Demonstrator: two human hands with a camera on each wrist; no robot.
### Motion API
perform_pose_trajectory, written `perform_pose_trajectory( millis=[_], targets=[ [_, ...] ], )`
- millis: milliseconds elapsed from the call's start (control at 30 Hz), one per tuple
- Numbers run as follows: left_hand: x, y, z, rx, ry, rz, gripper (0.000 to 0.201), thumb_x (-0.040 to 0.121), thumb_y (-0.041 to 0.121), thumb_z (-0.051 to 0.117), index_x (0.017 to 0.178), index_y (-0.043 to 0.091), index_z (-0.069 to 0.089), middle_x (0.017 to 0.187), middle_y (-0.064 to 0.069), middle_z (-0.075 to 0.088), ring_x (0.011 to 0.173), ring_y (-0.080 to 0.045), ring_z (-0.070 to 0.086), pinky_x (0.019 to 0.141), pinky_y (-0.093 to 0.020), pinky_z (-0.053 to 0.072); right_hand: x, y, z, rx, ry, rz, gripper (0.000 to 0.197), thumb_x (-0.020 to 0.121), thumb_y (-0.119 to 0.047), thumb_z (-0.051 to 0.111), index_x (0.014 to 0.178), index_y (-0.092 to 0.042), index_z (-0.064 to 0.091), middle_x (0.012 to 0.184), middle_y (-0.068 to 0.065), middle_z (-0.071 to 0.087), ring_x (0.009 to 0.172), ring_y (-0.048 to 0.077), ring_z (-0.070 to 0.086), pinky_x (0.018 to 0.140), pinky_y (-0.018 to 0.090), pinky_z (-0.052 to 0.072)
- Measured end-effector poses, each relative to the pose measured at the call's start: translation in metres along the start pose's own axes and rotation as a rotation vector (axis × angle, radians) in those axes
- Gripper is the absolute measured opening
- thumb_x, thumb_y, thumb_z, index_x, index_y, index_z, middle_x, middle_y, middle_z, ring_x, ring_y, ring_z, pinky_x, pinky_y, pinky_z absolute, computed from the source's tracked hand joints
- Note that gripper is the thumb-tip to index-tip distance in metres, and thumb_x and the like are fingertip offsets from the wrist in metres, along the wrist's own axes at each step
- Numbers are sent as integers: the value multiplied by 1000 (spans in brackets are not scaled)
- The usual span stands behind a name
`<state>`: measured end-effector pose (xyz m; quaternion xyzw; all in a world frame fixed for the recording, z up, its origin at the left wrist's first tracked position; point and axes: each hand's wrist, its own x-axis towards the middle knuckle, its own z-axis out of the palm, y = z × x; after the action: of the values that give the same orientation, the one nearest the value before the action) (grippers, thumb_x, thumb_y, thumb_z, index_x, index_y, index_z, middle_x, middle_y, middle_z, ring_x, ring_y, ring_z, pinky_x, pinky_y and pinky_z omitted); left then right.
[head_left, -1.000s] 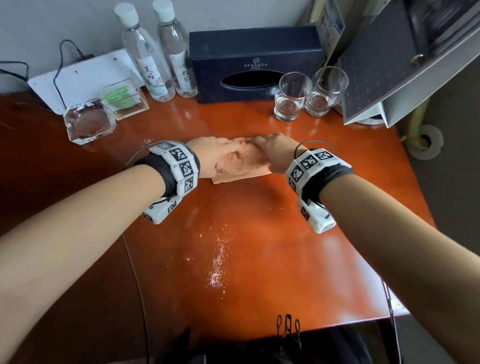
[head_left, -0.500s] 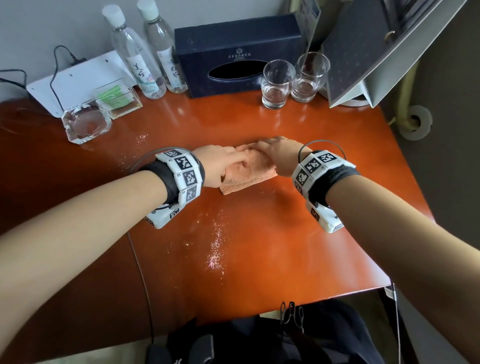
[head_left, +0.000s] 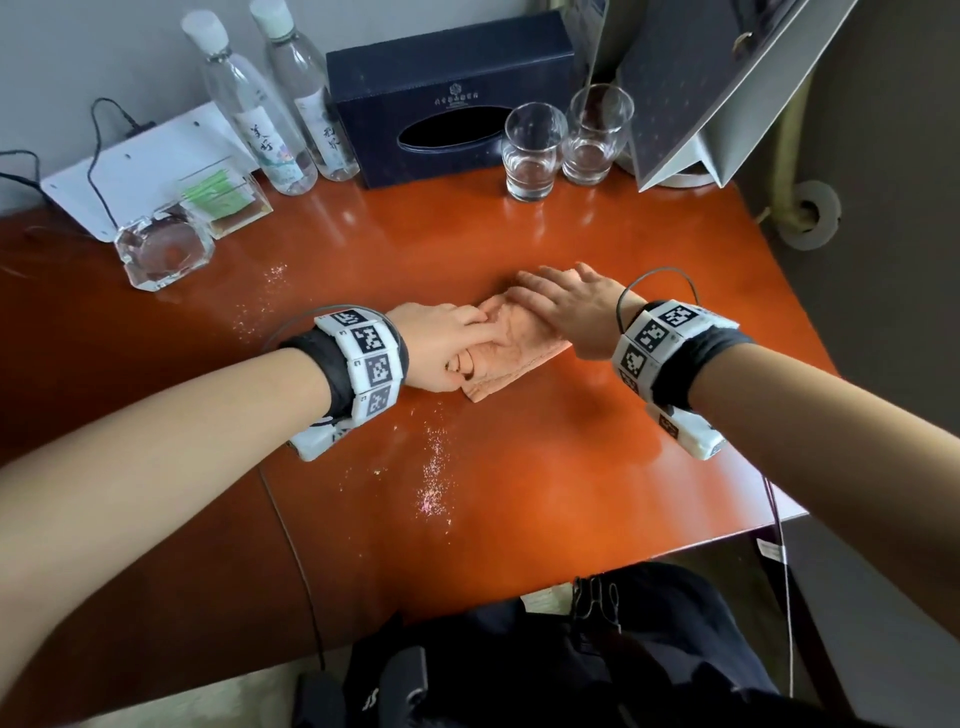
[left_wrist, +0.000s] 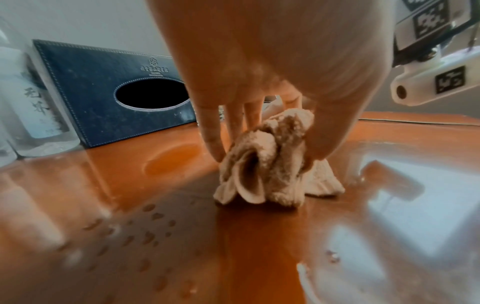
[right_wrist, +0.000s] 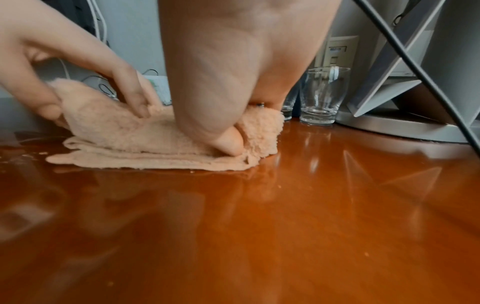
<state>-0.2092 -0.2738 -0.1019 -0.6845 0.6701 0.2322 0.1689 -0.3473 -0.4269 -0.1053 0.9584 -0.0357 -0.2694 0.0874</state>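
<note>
A folded peach cloth (head_left: 519, 351) lies mid-table on the glossy orange-brown table (head_left: 597, 467). My left hand (head_left: 480, 335) pinches the cloth's left end between thumb and fingers and holds that end bunched and raised; the left wrist view shows the cloth (left_wrist: 267, 168) crumpled under my fingers (left_wrist: 213, 135). My right hand (head_left: 527, 286) lies flat on the cloth's right end with its fingers straight. In the right wrist view its thumb (right_wrist: 228, 144) presses into the cloth (right_wrist: 145, 142), and the left hand (right_wrist: 85, 78) grips the far end.
Along the back stand two water bottles (head_left: 260, 119), a dark blue tissue box (head_left: 452, 98), two glasses (head_left: 535, 150) and a glass ashtray (head_left: 163, 249). A grey stand (head_left: 711, 98) fills the back right. Glittery specks (head_left: 431, 478) lie toward the front edge.
My right hand's fingers have gone from curled to flat and straight on the cloth. My left hand now pinches and lifts the left end. The cloth has turned slightly.
</note>
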Motion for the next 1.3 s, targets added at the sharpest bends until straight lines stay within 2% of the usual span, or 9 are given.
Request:
perform_pose_trajectory(
  millis=[67,167,300,467,567,767,1000,1200,1300],
  targets=[
    [-4,-7,-2,139,-3,69,65,90,39,49,146,40,16,151,4,23,129,-18,39,89,-33,45,-2,-7,3,-96,38,-41,79,93,-18,43,150,-15,-11,159,5,-6,147,24,4,117,44,16],
    [-6,-16,-3,345,-9,212,62,92,36,45,147,37,16,153,-3,20,123,-21,46,89,-35,49,-3,-17,7,-100,69,-63,69,98,-19,33,150,-12,-12,159,7,-6,146,27,7,115,45,19],
    [-5,-19,4,393,-44,285,58,97,27,40,147,44,15,154,-15,16,126,-26,43,89,-38,50,-1,-15,4,-79,32,-108,71,98,-13,34,150,-17,-15,159,2,-10,146,29,5,114,42,24],
    [-7,-13,17,341,45,305,63,84,8,62,139,35,44,142,-29,37,111,-34,54,75,-40,53,3,-9,-4,-34,-11,-140,74,96,-9,40,151,-24,-7,159,-4,-4,146,24,8,115,37,23],
    [-7,-10,16,335,41,312,63,78,4,67,132,32,52,135,-31,44,103,-35,57,67,-40,54,6,-4,-1,-16,-20,-158,73,96,-7,40,151,-26,-3,159,-5,-3,147,24,8,116,37,22],
    [-4,12,15,257,37,229,52,95,13,47,141,34,37,148,-27,26,119,-33,43,83,-41,51,5,5,3,14,-7,-197,69,96,-8,38,151,-28,3,159,-9,4,147,22,7,118,36,16],
    [-5,39,14,271,32,169,52,98,18,38,146,35,26,150,-24,19,126,-29,36,89,-37,47,-5,11,7,44,29,-202,68,95,-3,36,151,-31,11,158,-12,8,147,20,6,119,38,12],
    [-2,62,13,177,61,148,54,98,27,37,148,37,18,146,-22,28,128,-30,36,91,-39,47,-20,14,12,-83,17,-176,77,92,-5,43,150,-36,2,159,-10,-2,147,21,-1,117,42,18],
    [-4,69,8,39,91,145,64,94,33,44,149,32,12,138,-15,39,122,-27,43,88,-38,48,-29,9,14,-50,2,-118,78,91,-7,43,150,-36,1,159,-8,-5,147,21,-6,117,44,12]
  ],
)
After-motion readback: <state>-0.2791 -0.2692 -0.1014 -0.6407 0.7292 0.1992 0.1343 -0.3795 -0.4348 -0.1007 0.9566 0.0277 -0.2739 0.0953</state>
